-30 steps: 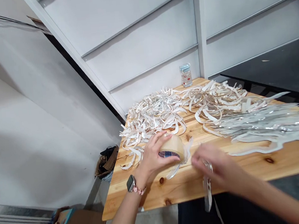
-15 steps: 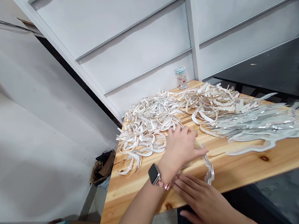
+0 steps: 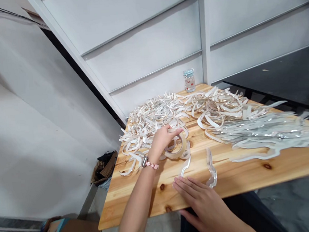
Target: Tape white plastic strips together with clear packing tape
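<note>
Left hand on tape roll, right hand flat by strip end

Clock centred on the tape roll [image 3: 178, 155], 12 pointing away from the wearer. Roll sits on the near-middle of the wooden tabletop [image 3: 239, 177], tipped so its open ring shows: pale yellowish, semi-clear, glossy, fairly thick band, round hole. Left hand [image 3: 162, 140] at 10 o'clock; grip clamped on the roll's upper side, thumb stretched along the top. Bracelet [image 3: 152, 165], pink, on that wrist.

Short strip [image 3: 185, 167] at 5 to 6 o'clock: narrow, wavy, whitish and see-through with a silvery sheen, running down from the roll's rim. Can't tell whether it's stuck to the tape. Right hand [image 3: 203, 199] at 5 o'clock, palm down, grip spread flat, clamped on nothing, fingertips at the strip's near end.

Lone strip [image 3: 211, 170] at 4 o'clock: shiny, clear, kinked, just beyond right hand. Tangled pile [image 3: 154, 116] of curled white-and-clear pieces at 11; similar heap [image 3: 219, 104], touch of gold, between 1 and 2. Sheaf of long wavy strips [image 3: 270, 130], greyish, glossy, at 3. Jar [image 3: 189, 81], blue lid, red marks, near 12:30.
</note>
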Motion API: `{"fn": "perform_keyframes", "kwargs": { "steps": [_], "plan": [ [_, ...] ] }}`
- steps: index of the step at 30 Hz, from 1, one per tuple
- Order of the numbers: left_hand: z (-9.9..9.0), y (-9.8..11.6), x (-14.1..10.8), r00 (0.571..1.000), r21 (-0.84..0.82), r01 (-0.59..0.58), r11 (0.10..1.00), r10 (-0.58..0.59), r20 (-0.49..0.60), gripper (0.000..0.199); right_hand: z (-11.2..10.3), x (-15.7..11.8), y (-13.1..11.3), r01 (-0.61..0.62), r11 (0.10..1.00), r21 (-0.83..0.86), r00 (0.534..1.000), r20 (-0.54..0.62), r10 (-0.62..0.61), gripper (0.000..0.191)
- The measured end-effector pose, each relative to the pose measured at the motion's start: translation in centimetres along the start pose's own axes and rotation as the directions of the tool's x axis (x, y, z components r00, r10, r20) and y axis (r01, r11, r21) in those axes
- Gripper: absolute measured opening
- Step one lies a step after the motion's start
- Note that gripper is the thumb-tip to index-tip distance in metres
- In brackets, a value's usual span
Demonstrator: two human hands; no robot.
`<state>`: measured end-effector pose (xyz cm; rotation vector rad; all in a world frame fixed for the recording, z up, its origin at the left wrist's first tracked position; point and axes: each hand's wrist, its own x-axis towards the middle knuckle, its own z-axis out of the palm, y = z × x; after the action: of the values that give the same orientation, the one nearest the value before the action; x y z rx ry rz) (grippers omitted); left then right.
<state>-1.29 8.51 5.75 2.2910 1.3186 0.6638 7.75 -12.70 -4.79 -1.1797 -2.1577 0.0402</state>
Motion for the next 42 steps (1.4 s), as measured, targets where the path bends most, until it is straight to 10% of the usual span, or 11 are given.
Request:
{"fn": "perform_keyframes", "kwargs": {
  "steps": [5,12,19,26,29,34,42],
  "plan": [
    [0.3,0.0,-0.8,0.999,-0.093,-0.032,0.995,0.029,-0.036,0.048,-0.1,-0.1,0.0,-0.027,0.998,0.051,1.0,0.016,0.026,0.055],
    [-3.0,-3.1,-0.1,0.964,-0.534,0.155,0.831,-0.245,-0.101,0.056,-0.3,0.1,0.2,0.012,0.996,0.089,1.0,0.028,-0.014,0.047],
    [-5.4,-3.7,-0.4,0.876,-0.804,-0.042,0.593,-0.366,-0.315,0.069,-0.8,0.6,0.2,-0.006,0.988,0.153,1.0,-0.029,0.011,0.041],
    [-2.9,-3.5,-0.1,0.922,-0.823,-0.165,0.543,-0.211,-0.324,0.065,-1.9,0.3,-0.1,-0.107,0.959,0.261,0.974,-0.165,0.154,0.024],
    [-2.2,-3.4,-0.1,0.93,-0.831,-0.188,0.524,-0.177,-0.323,0.066,-3.5,-1.8,1.2,-0.093,0.99,0.106,0.961,-0.251,0.118,0.04],
    [-1.6,-3.9,0.0,0.924,-0.869,-0.249,0.427,-0.163,-0.345,0.074,-3.8,-4.6,3.7,-0.127,0.966,-0.225,0.99,-0.081,0.112,0.079],
    [-0.6,-4.0,-0.2,0.93,-0.906,-0.254,0.337,-0.171,-0.325,0.073,-2.0,-0.6,3.9,-0.052,0.977,-0.207,0.992,0.103,0.074,0.111]
  ]
}}
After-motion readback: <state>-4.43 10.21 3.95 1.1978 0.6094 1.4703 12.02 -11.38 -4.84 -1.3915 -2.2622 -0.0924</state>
